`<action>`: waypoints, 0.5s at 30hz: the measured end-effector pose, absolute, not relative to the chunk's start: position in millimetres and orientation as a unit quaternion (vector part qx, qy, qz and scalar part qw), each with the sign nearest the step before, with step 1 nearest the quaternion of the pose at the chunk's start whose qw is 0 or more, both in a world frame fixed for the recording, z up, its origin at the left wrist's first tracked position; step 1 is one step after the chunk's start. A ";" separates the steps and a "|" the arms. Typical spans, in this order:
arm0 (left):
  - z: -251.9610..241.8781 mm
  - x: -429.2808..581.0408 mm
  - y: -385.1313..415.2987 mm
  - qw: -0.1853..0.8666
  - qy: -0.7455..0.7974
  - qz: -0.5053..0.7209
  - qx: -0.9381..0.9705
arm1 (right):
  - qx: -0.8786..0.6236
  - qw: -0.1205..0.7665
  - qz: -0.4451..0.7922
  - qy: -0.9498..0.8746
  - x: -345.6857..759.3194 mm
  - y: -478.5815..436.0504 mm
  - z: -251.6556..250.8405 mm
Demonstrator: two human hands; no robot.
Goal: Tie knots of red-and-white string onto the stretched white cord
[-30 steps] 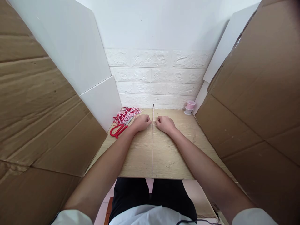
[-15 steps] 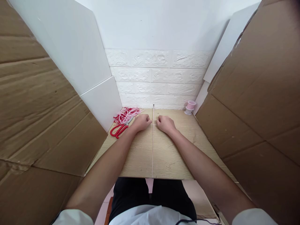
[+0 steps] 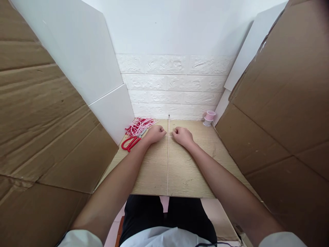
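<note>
A pale cord (image 3: 168, 164) runs taut from a small dark nail (image 3: 169, 115) at the back of the table to the front edge. Its far stretch looks thicker and pinkish, like braided or knotted work. Just left of the cord, my left hand (image 3: 155, 133) is closed in a pinch on a thin thread. My right hand (image 3: 183, 136) mirrors it on the other side, pinching thread too. Fine thread (image 3: 170, 131) spans the gap between my hands and crosses the cord. The thread ends inside my fingers are hidden.
Red-handled scissors (image 3: 131, 142) lie left of my left hand, against a pile of red and pink-white cords (image 3: 140, 127). Two stacked spools (image 3: 209, 117) stand at the back right. Cardboard panels (image 3: 64, 127) flank the wooden table (image 3: 151, 171); a white brick-pattern wall (image 3: 177, 82) closes the back.
Both hands keep almost the same place and pinch. The thread between them has shifted slightly, and the whole view has moved a touch.
</note>
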State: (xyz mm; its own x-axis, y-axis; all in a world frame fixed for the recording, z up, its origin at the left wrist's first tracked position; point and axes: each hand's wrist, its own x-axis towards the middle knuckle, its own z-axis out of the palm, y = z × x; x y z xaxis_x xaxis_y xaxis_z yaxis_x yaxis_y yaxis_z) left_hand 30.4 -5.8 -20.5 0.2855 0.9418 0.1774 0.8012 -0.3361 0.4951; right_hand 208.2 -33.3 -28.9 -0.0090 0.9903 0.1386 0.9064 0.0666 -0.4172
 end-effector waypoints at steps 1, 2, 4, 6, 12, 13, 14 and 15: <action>-19.1 29.9 -6.6 0.169 0.551 0.227 0.785 | -0.675 0.208 0.113 -0.699 208.6 -33.2 -29.4; -18.1 29.5 -7.2 0.179 0.549 0.231 0.783 | -0.674 0.214 0.119 -0.696 208.8 -33.3 -29.7; -17.1 28.8 -8.1 0.200 0.544 0.239 0.779 | -0.671 0.225 0.128 -0.695 208.5 -33.9 -29.9; -17.4 28.2 -8.5 0.217 0.539 0.240 0.778 | -0.666 0.236 0.138 -0.694 208.1 -34.5 -30.1; -18.0 29.3 -9.0 0.189 0.546 0.232 0.782 | -0.648 0.282 0.144 -0.693 209.6 -33.3 -33.7; -17.8 29.7 -8.8 0.182 0.552 0.234 0.780 | -0.647 0.293 0.139 -0.691 210.4 -32.4 -34.9; -17.6 29.9 -8.5 0.175 0.556 0.238 0.777 | -0.645 0.304 0.135 -0.688 211.4 -31.4 -36.2; -17.5 29.9 -8.0 0.170 0.559 0.241 0.775 | -0.644 0.317 0.130 -0.684 212.8 -30.1 -37.5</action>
